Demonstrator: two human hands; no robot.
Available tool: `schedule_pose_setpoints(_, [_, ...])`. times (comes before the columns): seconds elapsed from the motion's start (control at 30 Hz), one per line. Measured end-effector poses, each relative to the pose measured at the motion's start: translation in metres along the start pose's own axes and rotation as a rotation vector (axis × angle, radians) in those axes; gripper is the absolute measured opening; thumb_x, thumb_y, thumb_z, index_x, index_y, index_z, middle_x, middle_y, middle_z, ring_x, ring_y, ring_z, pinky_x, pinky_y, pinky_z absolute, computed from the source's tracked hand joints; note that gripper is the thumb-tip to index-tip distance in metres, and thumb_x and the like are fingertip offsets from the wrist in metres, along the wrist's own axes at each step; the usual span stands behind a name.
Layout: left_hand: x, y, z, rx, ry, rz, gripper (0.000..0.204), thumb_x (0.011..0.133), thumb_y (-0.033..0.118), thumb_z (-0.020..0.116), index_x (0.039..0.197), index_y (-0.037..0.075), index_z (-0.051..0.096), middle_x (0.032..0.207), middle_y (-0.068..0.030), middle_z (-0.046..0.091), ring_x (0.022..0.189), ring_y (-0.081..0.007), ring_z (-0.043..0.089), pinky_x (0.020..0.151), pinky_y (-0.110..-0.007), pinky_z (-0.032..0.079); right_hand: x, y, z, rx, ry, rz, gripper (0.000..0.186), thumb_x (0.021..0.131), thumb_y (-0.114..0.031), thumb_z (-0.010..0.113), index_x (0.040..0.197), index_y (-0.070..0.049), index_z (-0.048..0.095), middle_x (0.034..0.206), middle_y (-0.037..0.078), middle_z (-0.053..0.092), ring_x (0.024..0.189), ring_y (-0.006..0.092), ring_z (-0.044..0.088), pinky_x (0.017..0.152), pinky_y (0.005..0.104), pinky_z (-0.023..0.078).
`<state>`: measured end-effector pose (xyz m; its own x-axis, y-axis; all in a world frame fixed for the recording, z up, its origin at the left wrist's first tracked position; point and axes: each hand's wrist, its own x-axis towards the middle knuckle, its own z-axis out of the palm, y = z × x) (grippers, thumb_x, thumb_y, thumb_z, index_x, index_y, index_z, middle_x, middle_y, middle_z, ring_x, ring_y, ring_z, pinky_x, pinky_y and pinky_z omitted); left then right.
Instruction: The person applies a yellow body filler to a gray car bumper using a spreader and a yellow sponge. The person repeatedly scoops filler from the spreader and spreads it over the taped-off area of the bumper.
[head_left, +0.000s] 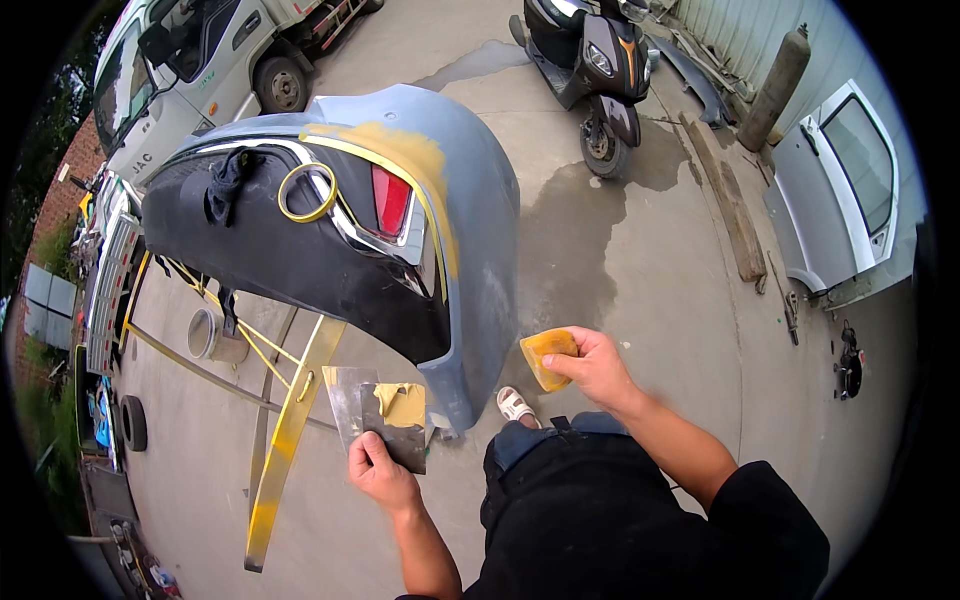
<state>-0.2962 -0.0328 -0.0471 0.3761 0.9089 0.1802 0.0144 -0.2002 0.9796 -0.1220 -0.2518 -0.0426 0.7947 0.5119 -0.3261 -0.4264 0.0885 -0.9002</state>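
Observation:
My left hand [383,482] is closed on two overlapping flat metal putty scrapers [408,445], held upright with a lump of yellow putty [402,402] on the front one. Between the thumb and fingers of my right hand [603,375] is a yellow, putty-stained spreader [546,358], just right of the bumper and not touching it. The large grey-and-black bumper [485,200] rests on a yellow metal stand [275,480]. Yellow putty [415,152] is smeared along its corner, around a red tail light [391,200]. A roll of yellow tape [324,211] and a dark cloth [222,195] lie on top.
A white truck [200,80] stands at the far left, a dark scooter [605,65] at the far middle. Rightward are wooden planks [738,230], a gas cylinder [777,85] and a white car door [800,215]. A bucket [212,338] sits behind the stand.

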Motion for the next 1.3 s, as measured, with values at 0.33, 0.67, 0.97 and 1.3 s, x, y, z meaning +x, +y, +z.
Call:
schedule_pose_setpoints(0.33, [-0.12,0.057,0.009,0.046,-0.02,0.037,0.023,0.091,0.018,0.061,0.08,-0.002,0.061,0.072,0.0039,0.053,0.067,-0.0053,0.044,0.06,-0.021,0.036,-0.082,-0.037,-0.009,-0.86,-0.165,-1.324,0.032,0.063,-0.002,0.068,0.092,-0.015,0.068,0.096,0.001,0.059,0.09,0.0191,0.059,0.082,0.0356,0.045])
schedule_pose_setpoints(0.67, [-0.159,0.082,-0.012,0.108,-0.188,0.084,0.023,0.093,0.019,0.059,0.08,0.0,0.06,0.073,0.0034,0.054,0.069,-0.0056,0.044,0.063,-0.021,0.036,-0.121,-0.016,-0.014,-0.877,-0.24,-1.266,0.029,0.065,-0.001,0.065,0.09,-0.014,0.068,0.094,-0.001,0.06,0.09,0.0187,0.058,0.083,0.0343,0.045])
schedule_pose_setpoints(0.97, [-0.084,0.037,-0.052,0.046,-0.122,0.139,0.03,0.098,0.031,0.051,0.085,0.003,0.052,0.078,0.0042,0.046,0.074,-0.0061,0.039,0.067,-0.02,0.035,-0.122,0.032,0.005,-0.34,-0.017,-0.523,0.023,0.08,0.004,0.06,0.1,-0.005,0.066,0.095,0.004,0.062,0.088,0.018,0.06,0.079,0.0295,0.048])
schedule_pose_setpoints(1.3, [0.024,-0.026,-0.113,0.02,-0.48,-0.091,0.034,0.096,0.036,0.051,0.098,0.002,0.056,0.088,-0.0009,0.056,0.081,-0.0093,0.05,0.074,-0.024,0.043,-0.104,0.133,0.089,0.221,0.462,-0.183,0.024,0.086,-0.003,0.06,0.11,0.001,0.061,0.096,0.004,0.063,0.089,0.0105,0.059,0.078,0.0253,0.049])
